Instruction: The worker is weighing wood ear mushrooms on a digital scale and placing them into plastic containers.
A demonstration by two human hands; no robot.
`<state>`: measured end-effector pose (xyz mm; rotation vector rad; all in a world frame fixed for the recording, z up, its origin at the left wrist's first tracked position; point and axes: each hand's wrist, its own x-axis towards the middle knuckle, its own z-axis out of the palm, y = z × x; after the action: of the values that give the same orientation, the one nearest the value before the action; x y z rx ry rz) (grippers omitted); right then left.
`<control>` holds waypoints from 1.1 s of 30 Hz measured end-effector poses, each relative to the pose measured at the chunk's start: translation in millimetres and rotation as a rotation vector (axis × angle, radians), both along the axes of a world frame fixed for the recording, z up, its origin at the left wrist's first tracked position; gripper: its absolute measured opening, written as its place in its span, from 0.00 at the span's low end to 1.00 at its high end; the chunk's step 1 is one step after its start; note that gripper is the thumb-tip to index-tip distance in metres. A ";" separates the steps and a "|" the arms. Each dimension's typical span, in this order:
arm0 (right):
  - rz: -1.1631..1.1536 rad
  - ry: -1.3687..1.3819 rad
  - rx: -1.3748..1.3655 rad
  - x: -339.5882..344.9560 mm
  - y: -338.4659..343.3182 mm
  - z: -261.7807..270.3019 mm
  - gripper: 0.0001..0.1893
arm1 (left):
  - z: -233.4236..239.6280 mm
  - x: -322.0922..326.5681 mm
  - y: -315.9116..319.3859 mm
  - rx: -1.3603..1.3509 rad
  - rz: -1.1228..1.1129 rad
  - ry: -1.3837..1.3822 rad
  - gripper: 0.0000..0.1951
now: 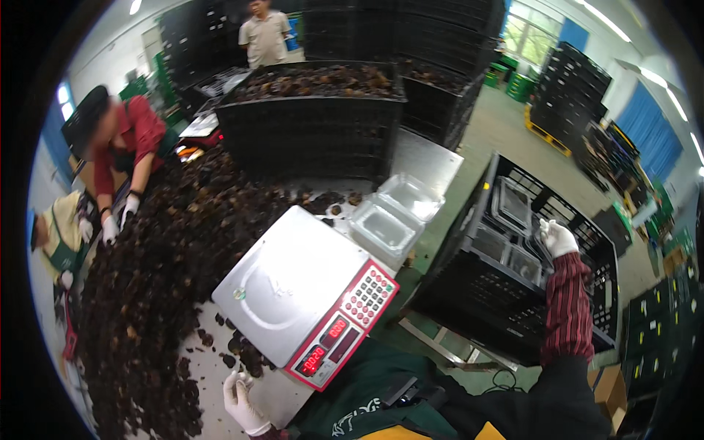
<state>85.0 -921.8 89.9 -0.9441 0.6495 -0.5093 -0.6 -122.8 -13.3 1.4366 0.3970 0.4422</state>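
Observation:
My left hand (243,400), in a white glove, is over the table's front edge beside a few dark, dried pieces, perhaps wood-ear fungus; its fingers are curled and I cannot tell whether they pinch anything. My right hand (557,237), also gloved, is over a black plastic crate (495,308) with lidded clear plastic boxes (512,203) inside; whether it touches one is unclear. Between my hands stands a digital scale (297,280) with a bare metal plate and lit red displays. Open clear plastic containers (388,228) sit behind it. A large dark heap (159,275) covers the table's left.
Big black crates (308,137) filled with similar pieces stand at the back. Two gloved co-workers (129,132) (63,231) are at the left of the heap; another person (265,36) stands behind. Stacked crates (572,82) and a cardboard box (608,390) are at the right.

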 end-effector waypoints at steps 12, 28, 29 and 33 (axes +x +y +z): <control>0.328 -0.160 -2.011 144.2 373.7 -44.4 0.08 | 21.9 31.4 17.3 0.529 0.067 0.030 0.09; 0.645 0.183 -1.814 171.9 383.7 -125.9 0.17 | 33.7 308.2 75.1 1.479 -0.189 -0.041 0.21; 0.637 0.211 -1.794 171.2 381.5 -124.1 0.15 | 34.4 322.3 67.3 1.542 -0.228 0.103 0.22; 0.673 0.199 -1.701 165.8 385.1 -118.8 0.14 | 26.4 339.5 70.9 1.559 -0.285 0.436 0.23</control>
<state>250.7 -536.6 -28.9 -2.7041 -0.1395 -0.2622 338.8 -51.9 13.1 3.0848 0.1224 0.1352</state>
